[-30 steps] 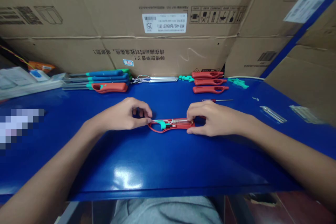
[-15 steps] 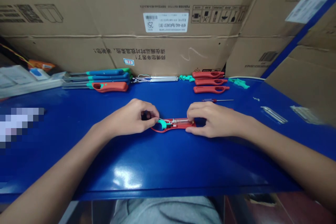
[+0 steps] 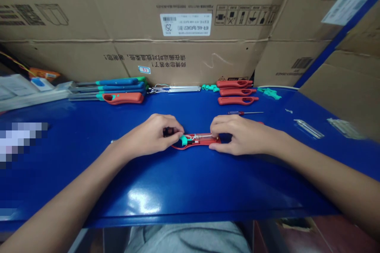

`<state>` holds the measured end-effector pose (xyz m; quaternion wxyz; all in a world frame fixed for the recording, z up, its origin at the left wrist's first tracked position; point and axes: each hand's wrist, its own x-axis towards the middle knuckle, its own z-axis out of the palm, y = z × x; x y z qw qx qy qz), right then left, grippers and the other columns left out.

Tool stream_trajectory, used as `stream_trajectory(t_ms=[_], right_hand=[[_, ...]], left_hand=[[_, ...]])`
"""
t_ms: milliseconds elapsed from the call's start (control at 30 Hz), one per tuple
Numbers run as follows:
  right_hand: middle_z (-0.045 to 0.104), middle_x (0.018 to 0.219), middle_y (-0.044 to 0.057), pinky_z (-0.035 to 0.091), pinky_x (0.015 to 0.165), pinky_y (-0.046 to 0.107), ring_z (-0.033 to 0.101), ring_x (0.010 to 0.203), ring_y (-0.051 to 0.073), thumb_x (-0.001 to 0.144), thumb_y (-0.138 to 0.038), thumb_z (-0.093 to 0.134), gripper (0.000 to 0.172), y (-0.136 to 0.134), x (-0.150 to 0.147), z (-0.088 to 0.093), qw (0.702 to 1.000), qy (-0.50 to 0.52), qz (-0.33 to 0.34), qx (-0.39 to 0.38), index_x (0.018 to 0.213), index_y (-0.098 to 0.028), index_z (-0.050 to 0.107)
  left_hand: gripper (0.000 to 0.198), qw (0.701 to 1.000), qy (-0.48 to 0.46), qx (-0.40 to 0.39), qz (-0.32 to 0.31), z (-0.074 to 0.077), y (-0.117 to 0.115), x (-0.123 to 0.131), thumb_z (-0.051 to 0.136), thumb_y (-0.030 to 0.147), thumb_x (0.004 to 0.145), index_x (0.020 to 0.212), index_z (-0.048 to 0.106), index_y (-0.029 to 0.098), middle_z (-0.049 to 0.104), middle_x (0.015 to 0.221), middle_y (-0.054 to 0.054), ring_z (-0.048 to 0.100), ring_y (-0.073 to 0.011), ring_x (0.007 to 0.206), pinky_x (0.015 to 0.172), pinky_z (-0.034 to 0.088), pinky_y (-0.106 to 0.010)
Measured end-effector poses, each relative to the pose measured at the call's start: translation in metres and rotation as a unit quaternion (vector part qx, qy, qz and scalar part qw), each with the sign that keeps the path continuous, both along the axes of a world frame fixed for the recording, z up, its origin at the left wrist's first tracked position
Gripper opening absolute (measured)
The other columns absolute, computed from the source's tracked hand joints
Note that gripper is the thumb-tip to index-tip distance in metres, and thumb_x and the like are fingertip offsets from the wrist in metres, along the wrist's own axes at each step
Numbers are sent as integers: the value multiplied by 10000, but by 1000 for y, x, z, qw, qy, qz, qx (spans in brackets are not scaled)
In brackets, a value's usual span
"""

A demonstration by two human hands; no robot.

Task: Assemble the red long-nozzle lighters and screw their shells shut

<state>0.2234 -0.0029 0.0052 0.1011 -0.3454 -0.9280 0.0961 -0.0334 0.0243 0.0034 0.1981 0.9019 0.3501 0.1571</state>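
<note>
Centrally, open red shell (image 3: 204, 143) on blue table (image 3: 208, 189), between hands. Left hand (image 3: 157, 135) nearly pinched at green trigger (image 3: 184, 140); grip hidden. Right hand (image 3: 233, 134) holds right end, thumb and fingers parted around it. Probably light, stiff plastic; clear tube (image 3: 205, 136) likely fragile; best held by shell rim.
</note>
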Motion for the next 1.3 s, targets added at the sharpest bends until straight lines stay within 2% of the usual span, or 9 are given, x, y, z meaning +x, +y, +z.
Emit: stream_trajectory(t_ms=[233,500,733,1300], right_hand=[[591,819,42,388,680,274,543,721,153,862,-299,612,167,0,0,0,1000,-6,-2,3,775,-157,624],[594,826,42,385,672,271,537,719,148,865,-312,613,176,0,0,0,1000,-6,-5,-1,779,-158,624],[590,829,43,384,666,282,534,720,155,866,-311,609,172,-1,1,0,1000,-5,-8,-5,789,-158,627],[585,835,36,377,667,271,533,722,144,866,-320,606,180,-1,0,0,1000,-14,-12,-6,793,-156,619]], left_hand=[[194,1000,0,6,-3,-3,0,0,538,254,860,891,712,173,680,877,-45,614,-146,764,698,471,-262],[213,999,32,31,-19,7,-1,-5,544,194,804,879,743,198,696,900,-40,636,-163,809,769,491,-286],[198,999,37,19,2,10,2,-10,551,227,791,870,728,190,704,836,-31,624,-153,723,685,491,-271],[200,997,73,12,-14,9,3,-11,539,142,740,835,708,195,681,858,-22,607,-157,753,702,460,-271]])
